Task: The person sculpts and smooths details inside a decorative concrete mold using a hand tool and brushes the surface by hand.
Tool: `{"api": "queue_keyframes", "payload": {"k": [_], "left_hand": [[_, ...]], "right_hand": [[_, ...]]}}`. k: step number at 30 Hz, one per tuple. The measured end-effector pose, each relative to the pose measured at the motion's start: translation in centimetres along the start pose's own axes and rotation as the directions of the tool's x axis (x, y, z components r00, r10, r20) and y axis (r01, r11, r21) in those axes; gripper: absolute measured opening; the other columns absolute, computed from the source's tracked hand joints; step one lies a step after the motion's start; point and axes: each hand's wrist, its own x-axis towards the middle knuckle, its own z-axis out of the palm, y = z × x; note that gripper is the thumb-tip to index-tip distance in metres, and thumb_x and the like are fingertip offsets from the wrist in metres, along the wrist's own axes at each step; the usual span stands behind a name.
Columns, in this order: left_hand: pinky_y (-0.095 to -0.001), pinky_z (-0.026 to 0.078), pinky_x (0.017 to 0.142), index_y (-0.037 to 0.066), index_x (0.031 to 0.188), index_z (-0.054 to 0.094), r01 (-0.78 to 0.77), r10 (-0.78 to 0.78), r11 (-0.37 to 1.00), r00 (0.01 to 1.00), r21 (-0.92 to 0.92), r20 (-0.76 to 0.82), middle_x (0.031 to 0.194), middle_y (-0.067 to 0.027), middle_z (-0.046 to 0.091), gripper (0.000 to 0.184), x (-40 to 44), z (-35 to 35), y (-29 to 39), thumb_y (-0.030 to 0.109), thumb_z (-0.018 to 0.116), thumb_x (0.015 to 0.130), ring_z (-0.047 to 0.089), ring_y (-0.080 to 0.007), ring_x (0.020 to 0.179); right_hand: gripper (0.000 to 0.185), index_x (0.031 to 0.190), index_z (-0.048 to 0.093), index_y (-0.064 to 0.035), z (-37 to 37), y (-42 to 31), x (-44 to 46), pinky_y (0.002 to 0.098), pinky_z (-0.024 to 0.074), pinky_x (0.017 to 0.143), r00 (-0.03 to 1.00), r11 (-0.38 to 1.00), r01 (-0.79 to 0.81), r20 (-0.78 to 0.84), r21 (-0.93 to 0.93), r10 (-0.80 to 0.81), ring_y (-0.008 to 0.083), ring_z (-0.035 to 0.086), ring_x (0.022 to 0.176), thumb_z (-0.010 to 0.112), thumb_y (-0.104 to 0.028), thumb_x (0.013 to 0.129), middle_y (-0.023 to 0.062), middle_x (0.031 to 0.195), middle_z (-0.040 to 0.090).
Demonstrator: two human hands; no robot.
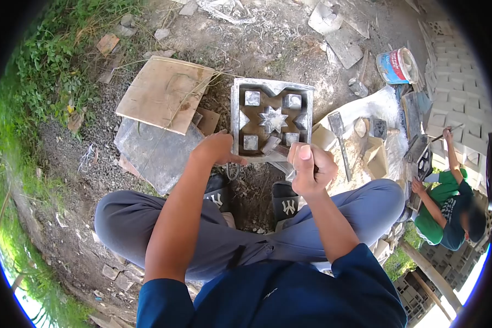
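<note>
A square metal block mold (236, 104), with a star in its middle and square studs in its corners, is in front of my knees. My left hand (218, 148) is closed on the mold's near left corner, beside a wire loop (233, 171). My right hand (314, 168) is in a fist, thumb up, at the near right corner. It grips a small hand tool (271, 144) whose pale, blunt end is inside the mold by the near wall. The fist hides most of its handle, and I cannot make out the tool's exact kind.
A plywood board (167, 90) lies over a grey slab (156, 147) on the left. To the right, a long-handled flat tool (341, 145) rests by sandy powder on a white sack (385, 104). Beyond are a paint bucket (397, 66), a co-worker (448, 205) and stacked patterned blocks (454, 82).
</note>
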Motion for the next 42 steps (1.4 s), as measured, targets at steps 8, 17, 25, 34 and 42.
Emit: {"api": "queue_keyframes", "payload": {"k": [8,17,25,34,42], "left_hand": [[-0.0467,0.048,0.106,-0.01,0.121,0.064,-0.01,0.01,1.0,1.0,-0.008,0.007,0.135,-0.0296,0.059,0.097,0.3,0.0,-0.1,0.071,0.079,0.07,0.057,-0.0393,0.128],[-0.0483,0.049,0.103,-0.01,0.119,0.065,0.016,-0.017,0.999,1.0,0.029,0.026,0.127,-0.0292,0.063,0.094,-0.2,-0.7,0.7,0.069,0.08,0.07,0.06,-0.0409,0.122],[-0.0483,0.049,0.102,-0.01,0.118,0.065,0.057,-0.06,0.998,0.993,0.033,0.099,0.132,-0.0281,0.06,0.093,-0.2,-1.6,0.9,0.069,0.08,0.07,0.059,-0.0411,0.124],[-0.0483,0.049,0.102,-0.01,0.118,0.065,-0.009,0.008,0.998,1.0,0.058,0.014,0.128,-0.0283,0.063,0.093,-0.5,-1.3,0.6,0.068,0.08,0.07,0.06,-0.0417,0.122],[-0.0478,0.046,0.104,-0.011,0.122,0.062,-0.048,0.049,0.999,0.998,-0.02,0.045,0.134,-0.0317,0.057,0.095,0.4,-0.1,-0.3,0.065,0.083,0.068,0.058,-0.0448,0.123]], "right_hand": [[0.042,0.061,0.037,-0.0006,0.4,1.2,-1.8,0.0306,0.0235,0.043,0.997,1.0,0.0,-0.079,-0.023,-0.002,0.0122,0.033,0.046,0.056,-0.001,0.099,0.0045,0.054,0.04],[0.038,0.065,0.043,0.0024,0.9,-0.4,-0.2,0.0304,0.027,0.043,0.999,0.992,-0.041,-0.03,-0.116,0.038,0.0141,0.035,0.045,0.058,-0.003,0.099,0.0059,0.055,0.042],[0.037,0.064,0.041,0.0014,0.7,-1.0,-0.5,0.0311,0.0257,0.044,0.997,1.0,0.002,-0.078,-0.005,-0.003,0.0136,0.036,0.047,0.057,-0.001,0.097,0.0056,0.055,0.041],[0.04,0.065,0.033,-0.0014,1.0,-1.2,-0.7,0.0296,0.0276,0.042,0.974,0.971,0.224,-0.048,0.087,-0.221,0.0136,0.037,0.047,0.05,-0.002,0.102,0.0061,0.055,0.041],[0.037,0.064,0.035,-0.0023,1.0,-0.5,-1.3,0.0299,0.0297,0.044,0.983,0.974,0.174,-0.088,0.147,-0.162,0.0174,0.039,0.048,0.054,0.004,0.095,0.0058,0.057,0.042]]}}
